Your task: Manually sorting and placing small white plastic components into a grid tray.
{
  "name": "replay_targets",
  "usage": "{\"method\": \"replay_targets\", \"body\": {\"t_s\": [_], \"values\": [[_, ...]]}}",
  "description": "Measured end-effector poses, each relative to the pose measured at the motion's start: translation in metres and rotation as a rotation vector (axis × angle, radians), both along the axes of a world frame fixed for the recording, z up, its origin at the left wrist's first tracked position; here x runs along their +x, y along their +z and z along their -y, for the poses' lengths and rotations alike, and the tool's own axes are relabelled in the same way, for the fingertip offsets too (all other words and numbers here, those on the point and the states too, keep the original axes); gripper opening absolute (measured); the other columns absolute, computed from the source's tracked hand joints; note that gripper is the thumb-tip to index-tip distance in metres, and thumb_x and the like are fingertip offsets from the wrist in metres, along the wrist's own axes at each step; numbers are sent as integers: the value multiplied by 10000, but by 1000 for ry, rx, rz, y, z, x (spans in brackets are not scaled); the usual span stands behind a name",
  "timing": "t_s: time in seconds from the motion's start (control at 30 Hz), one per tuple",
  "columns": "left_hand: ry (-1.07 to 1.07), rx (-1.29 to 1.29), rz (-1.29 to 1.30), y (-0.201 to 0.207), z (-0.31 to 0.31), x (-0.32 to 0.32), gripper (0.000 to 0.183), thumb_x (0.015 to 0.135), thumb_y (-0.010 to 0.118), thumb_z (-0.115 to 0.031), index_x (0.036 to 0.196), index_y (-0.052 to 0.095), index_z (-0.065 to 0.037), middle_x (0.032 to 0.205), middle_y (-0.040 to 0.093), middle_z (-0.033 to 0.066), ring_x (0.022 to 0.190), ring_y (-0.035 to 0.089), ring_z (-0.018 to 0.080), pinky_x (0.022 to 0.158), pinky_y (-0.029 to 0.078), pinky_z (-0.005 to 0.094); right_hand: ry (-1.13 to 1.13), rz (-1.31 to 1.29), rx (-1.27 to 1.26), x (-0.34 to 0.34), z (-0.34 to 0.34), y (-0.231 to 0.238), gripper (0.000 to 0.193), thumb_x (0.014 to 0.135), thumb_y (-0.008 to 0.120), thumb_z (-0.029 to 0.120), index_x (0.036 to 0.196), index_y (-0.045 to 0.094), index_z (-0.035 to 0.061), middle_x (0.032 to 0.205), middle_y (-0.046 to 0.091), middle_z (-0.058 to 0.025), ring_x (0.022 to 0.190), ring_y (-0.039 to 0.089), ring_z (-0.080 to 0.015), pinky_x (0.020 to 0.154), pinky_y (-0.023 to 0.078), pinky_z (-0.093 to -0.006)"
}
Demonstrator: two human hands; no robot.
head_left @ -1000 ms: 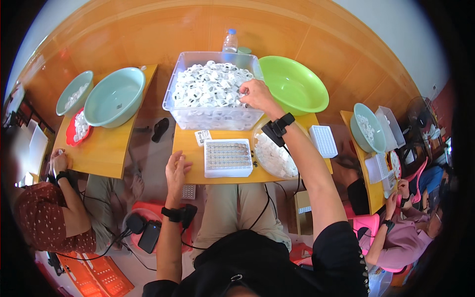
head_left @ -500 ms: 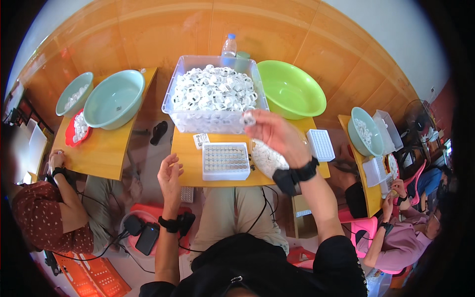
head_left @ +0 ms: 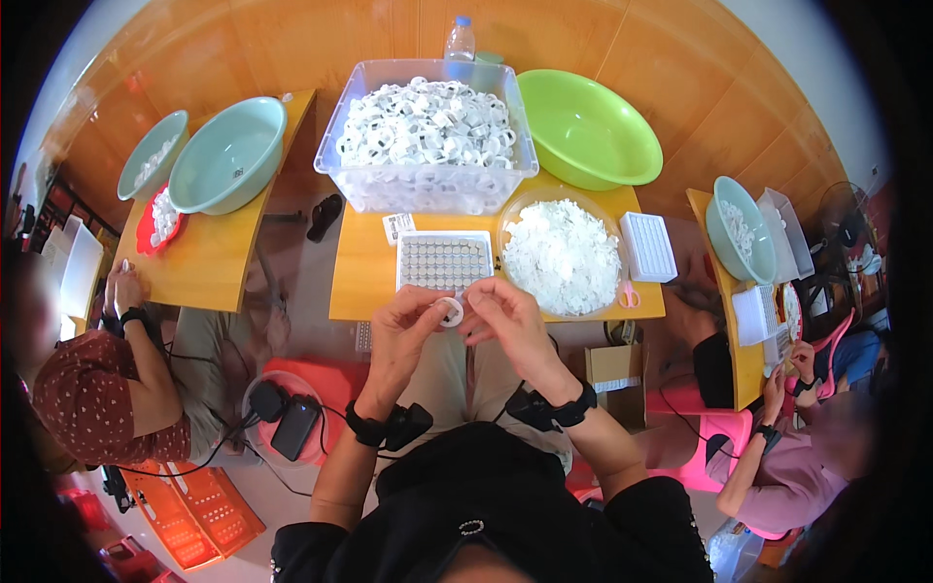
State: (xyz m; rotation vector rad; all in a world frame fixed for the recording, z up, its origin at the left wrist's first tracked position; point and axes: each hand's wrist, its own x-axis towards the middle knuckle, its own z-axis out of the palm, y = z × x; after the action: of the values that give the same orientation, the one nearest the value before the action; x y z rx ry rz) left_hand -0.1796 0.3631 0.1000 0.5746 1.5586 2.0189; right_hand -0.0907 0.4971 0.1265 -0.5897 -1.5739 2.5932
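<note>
Just off the table's near edge, my left hand (head_left: 404,328) is closed, its thumb and fingers pinching a small white ring-shaped plastic piece (head_left: 450,312). Beside it, my right hand (head_left: 517,328) has its fingertips pressed together close to the ring; whatever sits between them is too small to make out. Right behind both hands stands a white tray (head_left: 400,260) with rows of small round grey pieces. Beyond it, a clear plastic bin (head_left: 428,191) is heaped with white ring-shaped pieces (head_left: 428,126). Small white flat pieces (head_left: 564,255) fill a round clear bowl right of the tray.
On my table (head_left: 364,282) are a green basin (head_left: 593,131), a white slotted tray (head_left: 649,248), pink-handled scissors (head_left: 630,295), a label card (head_left: 397,228) and a water bottle (head_left: 460,41). People sit at side tables with blue basins (head_left: 228,155). A phone (head_left: 295,428) rests on a tub.
My right hand has come down from beside the bin with a white ring and met my left hand. The ring is now in my left fingers. The view has tilted down.
</note>
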Motion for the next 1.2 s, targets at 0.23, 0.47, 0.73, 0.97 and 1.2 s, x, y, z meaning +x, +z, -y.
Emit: {"method": "replay_targets", "body": {"t_s": [0.23,0.47,0.73,0.97,1.2], "values": [[-84,-74,-112,-6,4,8,163,836,609,-68,980,649,-5,888,615,41,770,576,94,658,475,218,-95,-101,396,12,8,-17,123,845,602,74,924,565,-13,773,611,-46,628,592,-95,569,503,-213],[-186,103,306,-30,24,19,252,846,590,-59,1087,598,17,1013,624,92,875,601,138,742,514,263,-82,-33,-6,25,17,-36,133,847,602,85,928,567,-15,804,623,-50,635,601,-109,580,514,-222],[-86,232,462,-42,34,9,266,882,545,-85,1131,568,8,1042,614,97,922,608,174,769,531,278,-425,-65,1190,-8,-21,-31,64,767,636,44,821,626,12,706,550,-68,555,533,-148,510,419,-274],[-111,317,538,-33,28,7,285,899,523,-99,1156,540,23,1069,599,107,935,603,168,782,534,278,-341,99,1329,-18,-22,-38,93,728,650,90,796,625,32,725,534,-88,654,569,-247,586,436,-352],[-134,321,575,-28,25,13,274,901,519,-97,1145,549,26,1067,602,112,930,611,171,781,542,270,-329,-65,1072,-5,-13,-23,83,728,643,24,800,601,23,780,575,-81,656,576,-219,580,450,-307]]}}
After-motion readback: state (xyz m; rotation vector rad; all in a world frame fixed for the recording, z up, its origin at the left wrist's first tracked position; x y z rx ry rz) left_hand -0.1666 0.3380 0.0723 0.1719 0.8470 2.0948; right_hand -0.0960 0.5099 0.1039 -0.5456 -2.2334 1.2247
